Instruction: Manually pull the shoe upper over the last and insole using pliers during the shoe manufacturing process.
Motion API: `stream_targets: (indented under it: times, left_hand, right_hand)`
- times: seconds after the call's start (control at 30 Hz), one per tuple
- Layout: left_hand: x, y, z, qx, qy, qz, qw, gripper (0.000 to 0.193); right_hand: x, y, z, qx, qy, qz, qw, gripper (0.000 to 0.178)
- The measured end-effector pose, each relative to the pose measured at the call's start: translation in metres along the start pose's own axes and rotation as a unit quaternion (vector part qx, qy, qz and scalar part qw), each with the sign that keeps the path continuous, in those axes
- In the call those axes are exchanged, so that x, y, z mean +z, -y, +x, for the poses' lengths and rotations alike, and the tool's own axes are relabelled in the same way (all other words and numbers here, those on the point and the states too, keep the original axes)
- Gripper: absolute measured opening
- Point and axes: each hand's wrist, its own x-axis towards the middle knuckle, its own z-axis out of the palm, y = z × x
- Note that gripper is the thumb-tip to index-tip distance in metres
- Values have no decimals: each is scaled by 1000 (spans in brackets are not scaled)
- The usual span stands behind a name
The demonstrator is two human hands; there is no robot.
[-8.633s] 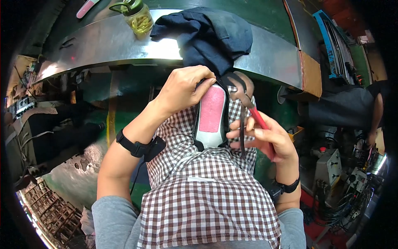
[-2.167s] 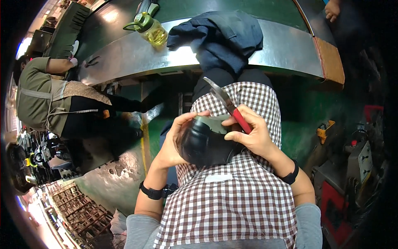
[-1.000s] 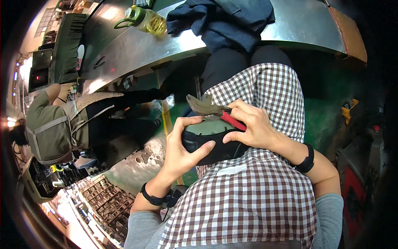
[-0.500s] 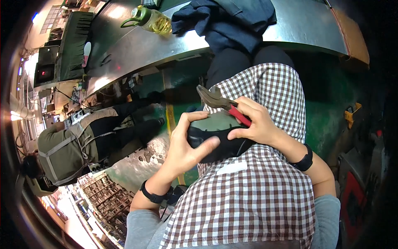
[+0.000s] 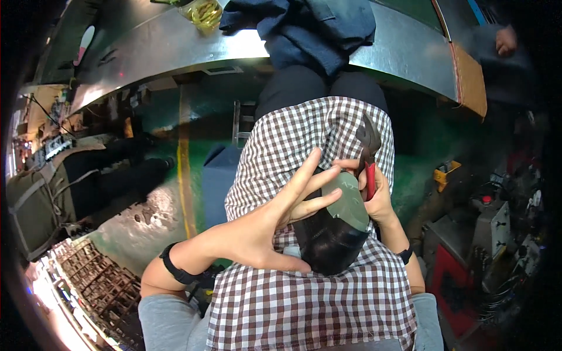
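Observation:
On my lap, over a brown-and-white checked apron (image 5: pixel 310 310), rests a black shoe upper (image 5: pixel 331 245) with a grey-green sole side (image 5: pixel 349 207) facing up, pale marks on it. My left hand (image 5: pixel 263 228) is at its left side, fingers spread wide and the thumb stretched toward the black lower end. It grips nothing; whether the fingertips touch the shoe I cannot tell. My right hand (image 5: pixel 381 202) is closed round the red handles of dark metal pincers (image 5: pixel 369 140), their jaws pointing up and away. Some right fingers are hidden behind the shoe.
A metal bench (image 5: pixel 410 50) ahead carries dark blue cloth (image 5: pixel 319 35) and a bottle (image 5: pixel 202 16). A brown board (image 5: pixel 470 85) stands at its right end. Machinery (image 5: pixel 489 234) is at right, a rack (image 5: pixel 96 275) lower left. Another person (image 5: pixel 47 181) is at left; another person's hand (image 5: pixel 506 41) upper right.
The shoe has turned and come nearer my body. My left hand has let go and spread its fingers. The pincers have swung from pointing left to upright. My view has shifted right.

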Motion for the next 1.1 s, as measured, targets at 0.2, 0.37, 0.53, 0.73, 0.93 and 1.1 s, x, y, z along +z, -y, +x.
stream_targets:
  times: [0.2,0.37,0.53,0.73,0.93,1.1]
  left_hand:
    - [-2,-6,-8,32,-38,81,995,136]
    - [-20,-13,-19,8,-180,225,958,84]
    - [-42,-6,-32,-6,-304,159,939,74]
    - [-48,7,-29,4,-339,111,934,73]
    - [-62,1,-22,-15,-359,157,920,91]
    - [-60,0,-22,15,-302,310,902,109]
  right_hand:
    - [10,12,3,61,-4,-63,996,79]
    - [48,18,37,-3,2,-191,982,62]
    - [75,29,63,-132,20,-349,928,53]
    - [80,47,77,-99,111,-368,918,64]
    - [86,43,72,-196,96,-483,848,73]
    - [82,53,65,-33,66,-348,934,59]
